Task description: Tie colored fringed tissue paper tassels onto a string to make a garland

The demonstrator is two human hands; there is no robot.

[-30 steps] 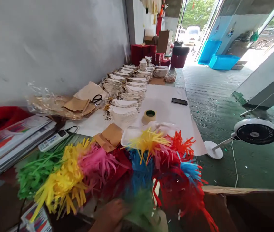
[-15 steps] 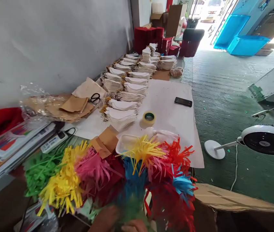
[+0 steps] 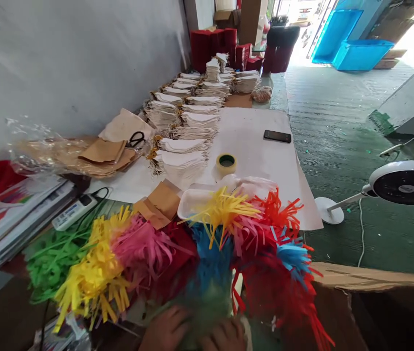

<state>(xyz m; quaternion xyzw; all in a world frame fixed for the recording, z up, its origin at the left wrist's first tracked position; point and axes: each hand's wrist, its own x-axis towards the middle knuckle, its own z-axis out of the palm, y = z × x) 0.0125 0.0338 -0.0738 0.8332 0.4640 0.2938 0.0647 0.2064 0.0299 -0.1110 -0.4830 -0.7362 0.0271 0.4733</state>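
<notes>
At the bottom edge, my left hand has its fingers curled at a blurred, dull-green patch. My right hand is beside it, fingers bent over the same area. What they hold is too smeared to make out. In front of them lies a bunch of blue strips. Pink strips, yellow strips and green strips spread to the left. Dark red strips lie to the right, with light blue strips on them. Another yellow bunch tops the middle.
A white tray, a tape roll and a phone are on the table. Stacks of white tags run along the wall. Scissors rest on brown paper. A fan and an open carton stand at right.
The camera view has shifted, so the table things sit higher in the picture. My right hand appears farther right and my left hand shows more fully. The strip bunches stay in place.
</notes>
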